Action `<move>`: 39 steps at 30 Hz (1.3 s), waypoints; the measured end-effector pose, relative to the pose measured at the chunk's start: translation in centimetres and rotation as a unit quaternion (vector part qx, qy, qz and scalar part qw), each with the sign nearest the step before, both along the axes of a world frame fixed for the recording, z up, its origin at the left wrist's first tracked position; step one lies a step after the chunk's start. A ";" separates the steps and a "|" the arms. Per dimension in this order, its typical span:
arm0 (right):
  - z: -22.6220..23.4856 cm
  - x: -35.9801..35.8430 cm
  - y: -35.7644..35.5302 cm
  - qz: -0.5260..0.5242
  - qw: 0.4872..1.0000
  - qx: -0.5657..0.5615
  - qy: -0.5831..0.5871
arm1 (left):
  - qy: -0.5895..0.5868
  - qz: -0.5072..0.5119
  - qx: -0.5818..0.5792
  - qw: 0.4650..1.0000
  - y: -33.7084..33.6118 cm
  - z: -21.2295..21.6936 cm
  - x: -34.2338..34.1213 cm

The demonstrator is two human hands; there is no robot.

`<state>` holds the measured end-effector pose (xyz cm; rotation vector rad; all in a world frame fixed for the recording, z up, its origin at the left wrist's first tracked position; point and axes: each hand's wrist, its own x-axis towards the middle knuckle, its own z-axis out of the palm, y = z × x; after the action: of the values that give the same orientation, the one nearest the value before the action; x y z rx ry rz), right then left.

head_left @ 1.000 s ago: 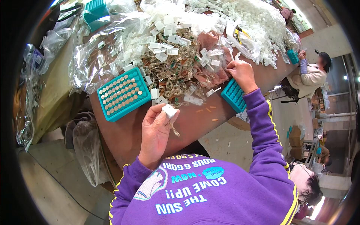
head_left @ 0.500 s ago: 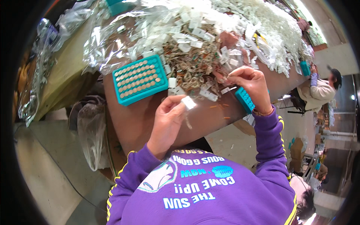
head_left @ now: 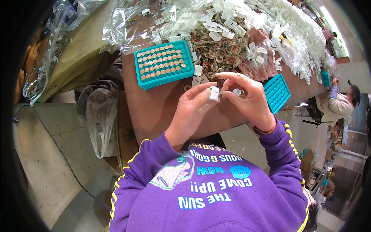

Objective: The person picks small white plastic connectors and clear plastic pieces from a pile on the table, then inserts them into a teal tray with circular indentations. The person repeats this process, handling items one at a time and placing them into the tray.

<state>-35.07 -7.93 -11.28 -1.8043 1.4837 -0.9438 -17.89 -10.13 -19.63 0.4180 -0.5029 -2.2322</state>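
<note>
In front of my chest, my left hand [head_left: 193, 106] pinches a small white plastic casing [head_left: 213, 93] between thumb and fingertips. My right hand [head_left: 249, 98] is right beside it, its thumb and fingers closing close to the casing's right side. A small whitish piece [head_left: 237, 91] shows between these right fingers, too little visible to name. Behind my hands lies a heap of thin coiled wires [head_left: 218, 52] with green bits in it. To the left, a teal tray [head_left: 166, 82] carries rows of round metal discs [head_left: 160, 60].
Many white plastic casings [head_left: 230, 24] and a wide heap of white pieces [head_left: 293, 46] cover the brown table's [head_left: 150, 110] far side. Another teal tray [head_left: 277, 92] sits at the right edge. A clear plastic bag [head_left: 98, 123] hangs at left; a co-worker [head_left: 340, 100] sits far right.
My right hand has come away from the wire heap toward my left. My left hand has moved up and right with the white casing, so both hands now meet. The view has shifted slightly.
</note>
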 end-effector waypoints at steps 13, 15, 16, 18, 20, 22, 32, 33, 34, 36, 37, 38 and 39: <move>2.0 0.9 0.3 0.136 0.921 -0.130 0.341 | -0.166 0.049 -0.130 0.976 0.6 0.3 -0.6; 1.7 1.1 0.3 0.130 0.924 -0.118 0.340 | -0.182 0.066 -0.154 0.969 0.7 0.2 -0.5; 1.5 1.2 0.4 0.113 0.931 -0.114 0.328 | -0.176 0.053 -0.134 0.974 0.7 0.2 -0.5; 0.8 1.5 0.5 0.071 0.956 -0.119 0.259 | -0.183 0.023 -0.080 0.980 0.5 0.2 -0.3; 0.2 1.6 0.5 0.021 0.979 -0.140 0.147 | -0.103 0.034 -0.042 0.993 0.5 0.2 -0.2; 0.1 1.4 1.0 -0.022 0.989 -0.101 0.108 | -0.059 0.027 -0.014 0.998 0.5 0.3 -0.2; -2.0 1.8 1.7 -0.042 0.979 -0.146 0.140 | -0.051 0.014 0.008 0.999 0.6 0.0 -0.3; -2.4 2.0 1.8 -0.045 0.979 -0.152 0.132 | -0.050 0.018 0.004 0.999 0.7 -0.1 -0.3; -2.7 2.1 1.8 -0.047 0.979 -0.155 0.125 | -0.054 0.012 0.007 0.998 0.7 -0.1 -0.3; -3.0 2.2 1.9 -0.061 0.979 -0.157 0.115 | -0.051 0.011 0.002 0.999 0.7 -0.2 -0.3; -3.0 2.2 1.9 -0.066 0.979 -0.160 0.112 | -0.046 0.010 0.010 0.999 0.7 -0.2 -0.3; -3.0 2.2 1.9 -0.066 0.979 -0.161 0.103 | -0.055 -0.009 0.018 0.998 0.6 -0.2 0.0; -2.9 2.2 1.8 -0.073 0.981 -0.157 0.090 | -0.044 -0.014 0.023 0.999 0.7 -0.1 0.1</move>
<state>-32.92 -6.10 -14.21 -2.0739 1.6712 -1.1680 -17.82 -9.45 -19.78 0.5381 -0.5066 -2.2633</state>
